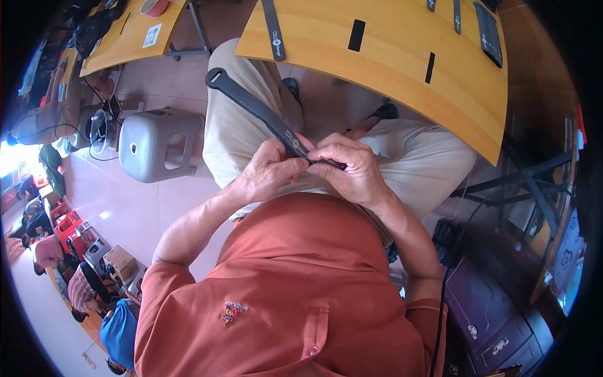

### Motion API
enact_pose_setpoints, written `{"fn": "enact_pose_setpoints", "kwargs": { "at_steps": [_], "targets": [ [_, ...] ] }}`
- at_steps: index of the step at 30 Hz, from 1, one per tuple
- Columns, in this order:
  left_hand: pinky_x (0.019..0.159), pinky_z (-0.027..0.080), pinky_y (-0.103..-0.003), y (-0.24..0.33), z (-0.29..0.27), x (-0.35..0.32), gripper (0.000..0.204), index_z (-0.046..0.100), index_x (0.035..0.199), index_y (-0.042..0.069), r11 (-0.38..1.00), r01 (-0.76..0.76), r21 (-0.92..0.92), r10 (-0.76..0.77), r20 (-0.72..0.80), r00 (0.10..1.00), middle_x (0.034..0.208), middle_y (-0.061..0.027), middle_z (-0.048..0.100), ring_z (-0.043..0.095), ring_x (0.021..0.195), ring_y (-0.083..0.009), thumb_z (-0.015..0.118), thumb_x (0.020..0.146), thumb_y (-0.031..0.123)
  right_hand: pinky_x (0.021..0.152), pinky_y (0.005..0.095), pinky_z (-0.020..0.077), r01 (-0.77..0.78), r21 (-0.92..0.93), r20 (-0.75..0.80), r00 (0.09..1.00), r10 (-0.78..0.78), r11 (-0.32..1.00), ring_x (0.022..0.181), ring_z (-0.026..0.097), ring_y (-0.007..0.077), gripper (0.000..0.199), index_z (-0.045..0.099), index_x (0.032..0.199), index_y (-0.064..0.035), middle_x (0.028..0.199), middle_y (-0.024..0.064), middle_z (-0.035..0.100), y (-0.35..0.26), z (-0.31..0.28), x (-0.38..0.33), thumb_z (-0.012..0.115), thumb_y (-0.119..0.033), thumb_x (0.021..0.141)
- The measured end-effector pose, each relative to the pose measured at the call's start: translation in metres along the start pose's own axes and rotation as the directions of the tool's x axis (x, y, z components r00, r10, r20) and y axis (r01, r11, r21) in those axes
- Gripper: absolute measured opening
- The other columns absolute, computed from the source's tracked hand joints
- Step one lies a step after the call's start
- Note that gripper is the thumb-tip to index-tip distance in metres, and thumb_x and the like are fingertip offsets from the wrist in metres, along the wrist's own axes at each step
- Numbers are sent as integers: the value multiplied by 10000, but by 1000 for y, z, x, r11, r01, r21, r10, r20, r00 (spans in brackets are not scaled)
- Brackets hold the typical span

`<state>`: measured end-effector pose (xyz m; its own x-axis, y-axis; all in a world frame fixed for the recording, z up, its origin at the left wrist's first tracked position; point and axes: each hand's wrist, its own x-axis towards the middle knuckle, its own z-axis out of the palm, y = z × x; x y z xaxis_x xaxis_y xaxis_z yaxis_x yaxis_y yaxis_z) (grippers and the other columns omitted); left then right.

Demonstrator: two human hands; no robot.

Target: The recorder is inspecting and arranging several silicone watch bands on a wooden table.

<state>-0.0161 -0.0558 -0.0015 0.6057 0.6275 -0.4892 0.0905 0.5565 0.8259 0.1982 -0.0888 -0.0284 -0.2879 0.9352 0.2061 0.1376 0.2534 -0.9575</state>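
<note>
Fingers of both hands pinch the near end of a long dark strap (264,116) at frame centre, above the lap. Left hand (267,173) grips from the left, right hand (352,169) from the right, thumbs meeting on the strap. Its far, slotted end points toward the upper left. Judged step: working a fitting at the strap's end; the next move calls for fine fingertip control. Similar straps lie on the wooden table (402,69), upper right.
</note>
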Motion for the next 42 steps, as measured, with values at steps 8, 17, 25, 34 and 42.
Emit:
{"fn": "enact_pose_setpoints", "kwargs": {
  "at_steps": [8,17,25,34,42],
  "targets": [
    [643,385,-220,2,2,-7,188,593,1152,25,996,-8,90,6,17,1000,824,34,517,470,744,-35,551,976,76,659,347,547,9,-43,32,999,-7,999,754,684,280,140,671,954,12,896,114,650,-4,0,1,732,45,832],
    [830,485,-302,-1,17,-14,238,593,1195,-7,974,-55,219,48,36,998,961,-41,619,581,914,-118,567,967,60,521,349,516,369,-550,-5,896,-445,749,610,644,248,195,624,954,-1,871,111,636,-28,-7,7,728,56,799],
    [843,479,-285,4,20,-16,237,619,1186,-5,970,-8,242,-16,98,995,966,-37,640,581,922,-103,605,971,92,594,331,546,136,-160,-35,989,-144,978,720,672,243,371,682,1106,-41,1026,100,623,-41,-23,-22,833,-43,768],
    [773,479,-259,10,22,-19,232,584,1192,-17,977,33,211,-62,133,989,939,-18,614,586,869,-86,601,970,48,570,328,547,227,-210,-104,962,-253,951,702,679,233,196,699,959,-42,998,90,628,-23,-2,-30,775,42,799],
    [798,528,-264,15,35,-20,215,598,1174,-44,996,-59,64,49,145,988,957,-57,660,640,856,-128,552,971,12,587,349,572,262,-365,-144,932,-332,894,705,685,264,235,628,965,-24,1012,112,628,-33,0,-32,733,43,767]
  ]
}}
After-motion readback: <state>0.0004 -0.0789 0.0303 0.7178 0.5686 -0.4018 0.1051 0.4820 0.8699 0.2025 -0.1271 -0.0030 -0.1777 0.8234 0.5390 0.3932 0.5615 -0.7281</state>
